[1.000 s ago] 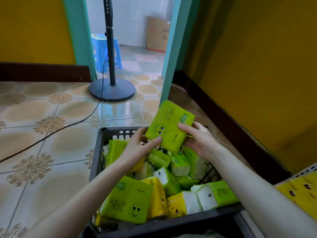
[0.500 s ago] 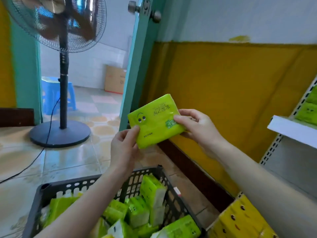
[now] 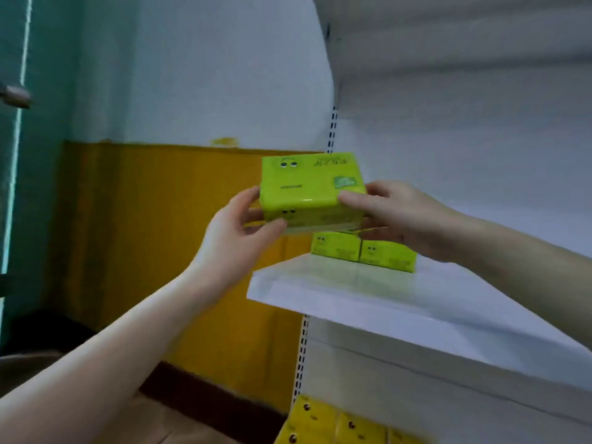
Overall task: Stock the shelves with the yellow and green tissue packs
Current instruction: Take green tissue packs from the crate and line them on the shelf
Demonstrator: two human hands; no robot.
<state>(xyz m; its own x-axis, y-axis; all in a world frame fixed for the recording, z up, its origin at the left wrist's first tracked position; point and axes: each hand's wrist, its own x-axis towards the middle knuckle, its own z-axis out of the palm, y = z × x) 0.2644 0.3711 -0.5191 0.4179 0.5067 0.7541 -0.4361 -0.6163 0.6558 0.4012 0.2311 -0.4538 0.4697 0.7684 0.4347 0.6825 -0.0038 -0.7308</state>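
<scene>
I hold the green pack (image 3: 310, 187) from both ends. The left hand (image 3: 237, 232) has its fingers (image 3: 272, 224) curled round the left end, thumb along the lower front edge. The right hand (image 3: 400, 216) pinches the right end, thumb on top and the other fingers beneath. The pack hangs in the air, roughly level, over the left part of the white shelf (image 3: 368, 293). It is above and in front of two green packs (image 3: 334, 246) that stand side by side near the back, touching each other. I cannot tell whether it brushes them.

Yellow packs (image 3: 323, 421) fill the shelf below, so I judge green belongs on this one. To place it well, I would keep the pack level with its printed face forward and carry it inward past the slotted post (image 3: 302, 357). Then I would set it square with the standing pair, either on top of them or on the bare board in front. The wrap looks slick and the pack soft, so a light squeeze should do. I would let go only once its base is fully borne, easing the under fingers out last so the row is not knocked.
</scene>
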